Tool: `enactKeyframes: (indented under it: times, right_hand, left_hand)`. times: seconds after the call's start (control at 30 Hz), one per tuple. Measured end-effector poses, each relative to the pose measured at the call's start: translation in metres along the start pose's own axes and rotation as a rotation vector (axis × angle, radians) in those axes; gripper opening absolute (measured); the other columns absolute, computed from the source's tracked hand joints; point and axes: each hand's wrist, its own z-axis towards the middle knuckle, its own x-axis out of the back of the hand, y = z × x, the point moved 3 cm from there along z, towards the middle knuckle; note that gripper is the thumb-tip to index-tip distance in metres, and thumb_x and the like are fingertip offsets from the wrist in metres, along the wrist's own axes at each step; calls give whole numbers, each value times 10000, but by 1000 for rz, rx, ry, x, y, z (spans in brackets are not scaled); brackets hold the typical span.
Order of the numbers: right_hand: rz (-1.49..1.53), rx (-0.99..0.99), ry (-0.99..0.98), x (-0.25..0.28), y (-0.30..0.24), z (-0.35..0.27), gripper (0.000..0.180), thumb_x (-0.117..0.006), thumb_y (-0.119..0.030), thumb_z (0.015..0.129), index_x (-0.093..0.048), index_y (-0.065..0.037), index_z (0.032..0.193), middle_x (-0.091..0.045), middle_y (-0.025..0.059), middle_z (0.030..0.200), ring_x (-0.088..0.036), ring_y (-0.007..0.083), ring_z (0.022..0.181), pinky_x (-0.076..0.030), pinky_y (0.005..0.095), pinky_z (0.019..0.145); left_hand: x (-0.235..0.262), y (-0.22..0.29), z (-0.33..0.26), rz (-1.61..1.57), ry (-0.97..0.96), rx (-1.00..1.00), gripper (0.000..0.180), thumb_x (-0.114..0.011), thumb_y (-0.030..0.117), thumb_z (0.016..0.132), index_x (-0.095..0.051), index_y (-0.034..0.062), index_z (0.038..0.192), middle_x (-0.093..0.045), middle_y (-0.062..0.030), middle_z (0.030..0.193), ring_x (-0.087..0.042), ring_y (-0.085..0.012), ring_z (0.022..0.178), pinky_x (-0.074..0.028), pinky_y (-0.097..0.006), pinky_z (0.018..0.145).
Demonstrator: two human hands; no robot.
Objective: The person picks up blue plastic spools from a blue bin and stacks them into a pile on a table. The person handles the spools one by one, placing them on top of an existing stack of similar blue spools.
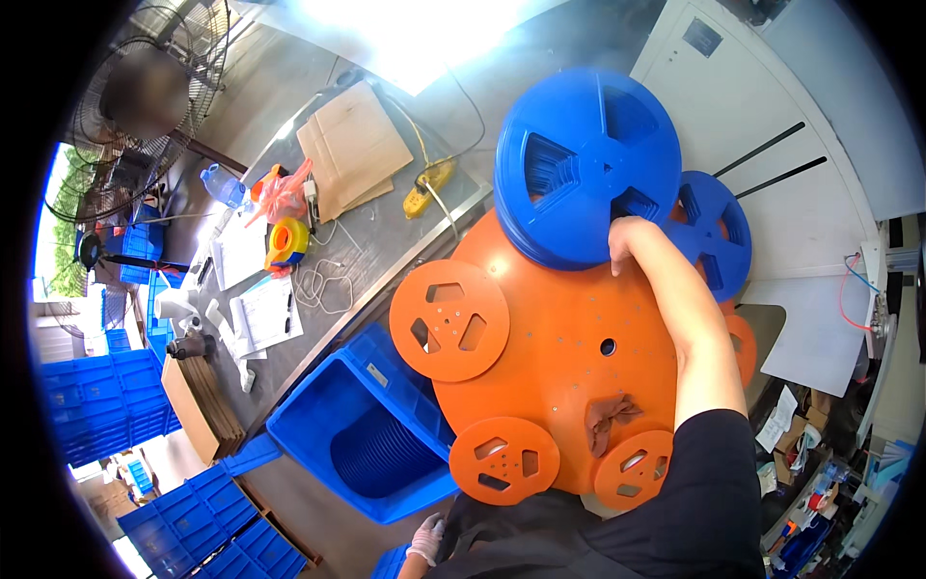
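Fingers (616,257) of right hand (630,235) curling at five-o'clock rim of blue reel stack (600,183) (tips hidden; cannot tell grip). Stack lying toward eleven o'clock from them, round, showing no long axis. Gloved left hand (425,538) hanging farther, toward seven, hold unclear.

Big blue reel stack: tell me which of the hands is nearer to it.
Right. The right hand is at the lower edge of the big blue stack; the left hand is far from it, low in the view, below the blue bin.
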Motion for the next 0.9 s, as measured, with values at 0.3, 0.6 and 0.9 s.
enactKeyframes:
  times: [0.3,0.6,0.9]
  right_hand:
    - [-91,94,183,-39,-1,30,490,-758,-277,667,-679,-80,1109,-632,124,1194,-613,245,1086,-486,339,911]
    - [207,69,356,-51,-56,1,465,-747,-316,648,-688,-64,1033,-657,160,1098,-632,302,1008,-505,390,853]
    - [617,161,507,-71,-162,-105,412,-669,-279,652,-682,-2,957,-663,233,985,-644,347,946,-515,404,809]
  left_hand:
    - [-7,31,-13,-60,68,-53,389,-550,260,931,-551,51,1259,-628,-138,1149,-581,-229,1068,-434,-319,937]
    - [2,34,-32,28,74,-146,402,-524,259,950,-527,40,1286,-617,-115,1174,-552,-207,1107,-411,-307,959]
    - [-1,-46,8,-342,14,-176,322,-534,162,950,-536,32,1245,-604,-40,1054,-552,-125,926,-450,-248,830]
